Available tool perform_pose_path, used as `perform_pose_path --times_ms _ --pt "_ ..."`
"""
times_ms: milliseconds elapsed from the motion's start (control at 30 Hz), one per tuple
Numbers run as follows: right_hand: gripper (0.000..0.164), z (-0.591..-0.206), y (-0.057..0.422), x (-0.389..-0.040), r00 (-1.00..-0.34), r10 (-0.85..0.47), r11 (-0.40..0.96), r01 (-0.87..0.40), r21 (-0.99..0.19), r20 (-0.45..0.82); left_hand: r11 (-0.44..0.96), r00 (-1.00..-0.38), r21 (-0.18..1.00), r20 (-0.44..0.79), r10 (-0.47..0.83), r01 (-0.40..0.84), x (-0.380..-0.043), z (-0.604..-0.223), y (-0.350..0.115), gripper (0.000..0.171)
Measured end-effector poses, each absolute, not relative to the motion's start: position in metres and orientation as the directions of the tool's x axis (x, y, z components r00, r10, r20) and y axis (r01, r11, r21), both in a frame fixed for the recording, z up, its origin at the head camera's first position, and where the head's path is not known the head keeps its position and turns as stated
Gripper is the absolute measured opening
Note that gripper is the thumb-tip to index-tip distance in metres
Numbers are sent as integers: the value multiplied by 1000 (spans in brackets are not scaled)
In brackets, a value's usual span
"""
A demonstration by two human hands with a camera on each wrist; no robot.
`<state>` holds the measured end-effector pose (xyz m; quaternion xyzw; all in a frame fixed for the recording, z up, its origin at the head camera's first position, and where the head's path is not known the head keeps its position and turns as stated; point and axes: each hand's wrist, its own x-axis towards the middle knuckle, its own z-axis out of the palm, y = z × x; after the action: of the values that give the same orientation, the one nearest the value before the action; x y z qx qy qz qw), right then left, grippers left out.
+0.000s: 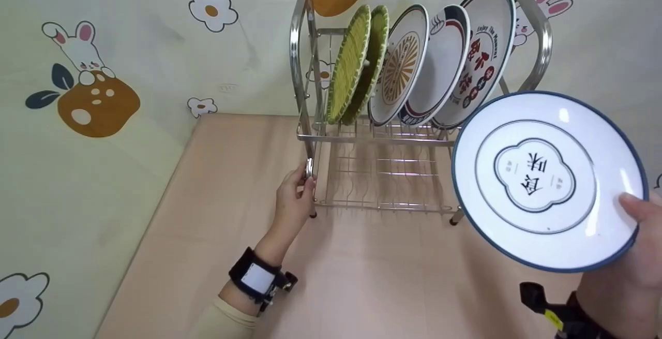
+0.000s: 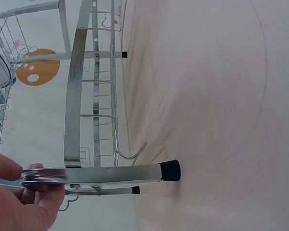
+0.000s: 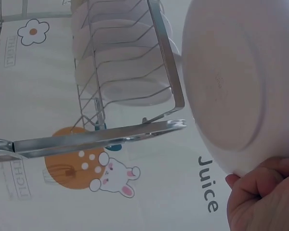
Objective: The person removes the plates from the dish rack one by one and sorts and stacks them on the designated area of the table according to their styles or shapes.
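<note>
My right hand (image 1: 641, 246) grips a white plate with a blue rim (image 1: 548, 173) at its edge, thumb on the printed face; the plate is tilted toward the head camera, right of the dish rack. In the right wrist view the plate's plain underside (image 3: 226, 86) shows. My left hand (image 1: 296, 194) holds the front left leg of the metal dish rack (image 1: 372, 141), fingers and thumb around the metal (image 2: 43, 176). On the rack's upper tier stand two green woven-looking plates (image 1: 349, 67), a plate with an orange sunburst (image 1: 402, 64), a dark-banded plate (image 1: 439, 70) and a large red-lettered plate (image 1: 486, 54).
The rack's lower tier (image 1: 382, 174) is bare wire. It stands on a table with a pale pinkish cover (image 1: 372, 277), close to a wall covering (image 1: 155, 13) printed with rabbits, flowers and orange fruit. Black-tipped feet (image 2: 170, 170) support the rack.
</note>
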<state>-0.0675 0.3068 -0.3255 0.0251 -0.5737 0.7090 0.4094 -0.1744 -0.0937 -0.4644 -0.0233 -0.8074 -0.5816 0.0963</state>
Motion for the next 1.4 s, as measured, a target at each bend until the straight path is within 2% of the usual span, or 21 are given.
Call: perform_pose_path --times_ms 133,200,300,400,500,633,733,933,1067,1167,1400 --pt "33 -327 302 -67 -809 397 -166 -527 -833 433 320 -981 937 174 -87 138 -174 -464 -94 41" --pt "35 -327 300 -66 -830 379 -175 -497 -850 408 345 -975 926 199 -101 153 -173 -463 -94 43" --pt "35 -327 297 -65 -836 352 -209 -509 -835 421 402 -945 887 300 -132 226 -168 -459 -92 47" --pt "34 -327 291 -67 -843 317 -270 -520 -810 435 383 -906 865 401 -139 324 -156 -443 -85 46" --pt "31 -325 282 -68 -844 336 -296 -517 -803 418 279 -888 866 452 -80 415 -141 -418 -74 38" --pt "31 -322 274 -71 -842 251 -328 -538 -776 478 58 -879 878 470 85 475 -118 -378 -57 32" --pt "30 -321 269 -73 -839 209 -351 -544 -762 503 -111 -867 890 457 198 443 -104 -349 -46 33" --pt "26 -322 257 -74 -836 284 -344 -547 -764 470 -338 -849 889 418 322 309 -96 -325 -28 38" --pt "27 -322 246 -75 -843 341 -342 -524 -780 417 -383 -852 891 385 355 243 -96 -324 -21 38" --pt "27 -320 240 -75 -852 337 -347 -507 -789 400 -388 -854 893 373 363 226 -95 -322 -19 39" --pt "30 -318 229 -77 -868 335 -303 -469 -830 368 -425 -885 883 347 311 197 -93 -322 -15 46"
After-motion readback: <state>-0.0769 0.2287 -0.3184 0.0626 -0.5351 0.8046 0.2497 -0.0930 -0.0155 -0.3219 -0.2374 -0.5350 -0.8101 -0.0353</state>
